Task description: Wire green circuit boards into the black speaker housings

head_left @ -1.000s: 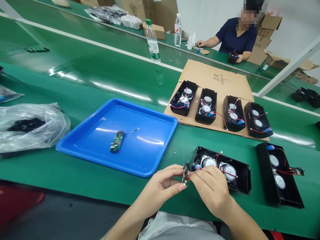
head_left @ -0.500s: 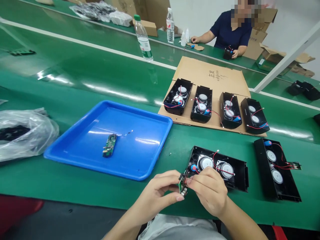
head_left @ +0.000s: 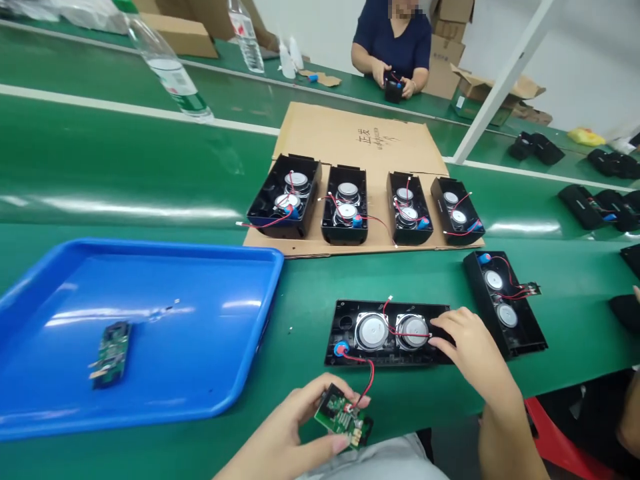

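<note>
My left hand [head_left: 300, 427] holds a small green circuit board [head_left: 343, 417] between thumb and fingers. A red and black wire pair [head_left: 371, 380] is plugged into the board and runs to a blue cylindrical part [head_left: 341, 349] in the speaker housing. This black speaker housing [head_left: 440, 317] lies open on the table, with two round speakers [head_left: 373, 331] inside. My right hand [head_left: 465, 347] is at the housing's right side, thumb and index finger slightly apart beside the white plug [head_left: 431, 335] of another red wire crossing the right speaker.
At left stands a blue tray [head_left: 225, 393] with another circuit board [head_left: 111, 353]. Several speaker housings [head_left: 345, 230] stand on cardboard [head_left: 325, 130] behind. Another housing [head_left: 520, 333] lies at right with a wired board. A person [head_left: 393, 40] across the table handles a black housing.
My right hand has left the circuit board and moved right to the other wire's plug. My left hand has lowered and tilted the board, its wire now attached. The view has turned right.
</note>
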Demonstrator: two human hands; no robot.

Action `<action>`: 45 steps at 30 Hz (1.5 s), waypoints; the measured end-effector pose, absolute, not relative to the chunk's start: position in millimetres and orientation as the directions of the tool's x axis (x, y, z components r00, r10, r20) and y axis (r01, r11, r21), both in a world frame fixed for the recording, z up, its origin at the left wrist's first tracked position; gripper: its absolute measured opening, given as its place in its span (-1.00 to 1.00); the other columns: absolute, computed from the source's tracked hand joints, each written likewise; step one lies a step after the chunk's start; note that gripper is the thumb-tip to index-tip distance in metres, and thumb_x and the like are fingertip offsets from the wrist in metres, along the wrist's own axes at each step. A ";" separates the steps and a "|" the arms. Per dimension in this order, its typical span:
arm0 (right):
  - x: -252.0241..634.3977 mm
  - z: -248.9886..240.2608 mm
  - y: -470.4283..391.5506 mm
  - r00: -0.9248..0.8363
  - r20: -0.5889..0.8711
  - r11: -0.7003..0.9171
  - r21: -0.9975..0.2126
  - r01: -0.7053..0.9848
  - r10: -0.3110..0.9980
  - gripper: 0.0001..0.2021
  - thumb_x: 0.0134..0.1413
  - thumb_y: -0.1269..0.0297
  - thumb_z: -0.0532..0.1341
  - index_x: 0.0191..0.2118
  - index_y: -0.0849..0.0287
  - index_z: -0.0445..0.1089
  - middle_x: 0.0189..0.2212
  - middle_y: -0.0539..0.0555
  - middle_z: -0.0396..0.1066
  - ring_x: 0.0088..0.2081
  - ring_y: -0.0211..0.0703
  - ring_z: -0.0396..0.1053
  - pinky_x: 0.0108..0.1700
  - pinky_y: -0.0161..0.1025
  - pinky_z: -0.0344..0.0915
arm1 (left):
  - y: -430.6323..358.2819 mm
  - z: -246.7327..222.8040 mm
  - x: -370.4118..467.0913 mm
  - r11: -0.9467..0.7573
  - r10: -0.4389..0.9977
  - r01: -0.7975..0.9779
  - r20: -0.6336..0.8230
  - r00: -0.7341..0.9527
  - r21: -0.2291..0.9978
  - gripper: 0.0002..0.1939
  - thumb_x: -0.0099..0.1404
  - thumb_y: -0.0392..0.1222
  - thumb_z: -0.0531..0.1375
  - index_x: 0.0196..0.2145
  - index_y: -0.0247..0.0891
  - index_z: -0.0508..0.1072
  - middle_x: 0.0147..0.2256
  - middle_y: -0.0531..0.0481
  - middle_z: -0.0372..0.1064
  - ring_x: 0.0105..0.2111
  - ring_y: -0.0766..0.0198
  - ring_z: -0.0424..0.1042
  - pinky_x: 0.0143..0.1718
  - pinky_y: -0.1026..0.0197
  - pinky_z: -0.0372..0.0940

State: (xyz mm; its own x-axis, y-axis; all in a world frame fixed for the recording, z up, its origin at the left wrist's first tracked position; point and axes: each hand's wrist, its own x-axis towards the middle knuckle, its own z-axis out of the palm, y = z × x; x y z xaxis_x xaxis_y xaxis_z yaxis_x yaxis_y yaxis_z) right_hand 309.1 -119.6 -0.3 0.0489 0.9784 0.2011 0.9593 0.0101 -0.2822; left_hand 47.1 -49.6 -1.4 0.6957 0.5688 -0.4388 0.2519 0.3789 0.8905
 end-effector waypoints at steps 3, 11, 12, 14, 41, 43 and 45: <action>315.2 -12.5 -123.5 0.004 0.180 0.023 -0.148 0.989 0.984 -0.91 0.12 0.38 0.18 -0.40 0.17 0.39 -0.47 0.07 0.39 -0.37 -0.08 0.20 -0.41 -0.17 0.07 | -48.3 -5.3 62.7 0.326 0.525 0.296 -0.432 0.733 0.898 -0.80 0.06 -0.20 0.24 -0.29 -0.18 0.42 -0.18 -0.06 0.49 -0.21 0.13 0.44 -0.20 0.21 0.32; 298.7 -8.1 -119.9 0.048 0.238 0.056 -0.411 0.910 0.970 -0.88 0.20 0.40 0.08 -0.36 0.18 0.31 -0.40 0.04 0.36 -0.30 -0.15 0.20 -0.29 -0.18 0.10 | -48.3 -1.0 84.5 0.196 0.790 0.335 -0.350 0.503 0.922 -0.78 0.09 -0.10 0.24 -0.26 -0.13 0.44 -0.35 0.04 0.51 -0.36 0.15 0.48 -0.45 0.30 0.35; 295.9 -8.3 -119.1 0.066 0.247 0.066 -0.489 0.870 0.967 -0.90 0.20 0.41 0.07 -0.34 0.19 0.28 -0.37 0.05 0.34 -0.27 -0.15 0.21 -0.26 -0.19 0.13 | -48.7 -0.3 85.6 0.184 0.803 0.338 -0.339 0.491 0.923 -0.77 0.10 -0.10 0.23 -0.25 -0.12 0.43 -0.36 0.05 0.51 -0.38 0.16 0.48 -0.48 0.31 0.35; 289.1 -10.2 -116.7 0.108 0.252 0.085 -0.649 0.756 0.962 -0.93 0.18 0.43 0.05 -0.31 0.18 0.23 -0.30 0.07 0.31 -0.25 -0.19 0.24 -0.24 -0.23 0.20 | -49.6 -1.1 87.0 0.159 0.829 0.341 -0.313 0.464 0.927 -0.76 0.13 -0.08 0.21 -0.21 -0.12 0.41 -0.36 0.05 0.52 -0.40 0.18 0.49 -0.47 0.30 0.35; 250.5 -25.2 -91.9 -0.230 0.364 0.377 -0.412 0.829 0.903 -0.72 0.26 0.43 -0.07 -0.38 0.27 0.33 -0.50 0.07 0.32 -0.45 -0.18 0.16 -0.43 -0.26 0.12 | -47.0 -13.6 90.4 -0.123 0.844 0.445 -0.143 0.517 0.887 -0.75 0.22 -0.17 0.11 -0.13 -0.18 0.37 -0.26 -0.02 0.53 -0.33 0.15 0.51 -0.27 0.22 0.36; 250.0 -26.2 -92.1 -0.229 0.369 0.378 -0.404 0.833 0.901 -0.73 0.26 0.43 -0.06 -0.36 0.27 0.33 -0.49 0.07 0.32 -0.45 -0.18 0.16 -0.43 -0.26 0.12 | -46.6 -13.6 90.8 -0.184 0.837 0.446 -0.098 0.538 0.876 -0.76 0.23 -0.20 0.10 -0.13 -0.19 0.37 -0.28 -0.01 0.53 -0.36 0.17 0.52 -0.30 0.23 0.37; 249.6 -27.3 -92.4 -0.214 0.369 0.368 -0.421 0.829 0.904 -0.75 0.27 0.42 -0.05 -0.37 0.26 0.32 -0.49 0.07 0.33 -0.45 -0.19 0.17 -0.42 -0.26 0.12 | -45.8 -12.5 91.1 -0.267 0.821 0.422 -0.025 0.571 0.866 -0.76 0.24 -0.24 0.06 -0.13 -0.18 0.36 -0.28 0.00 0.53 -0.36 0.19 0.52 -0.32 0.25 0.37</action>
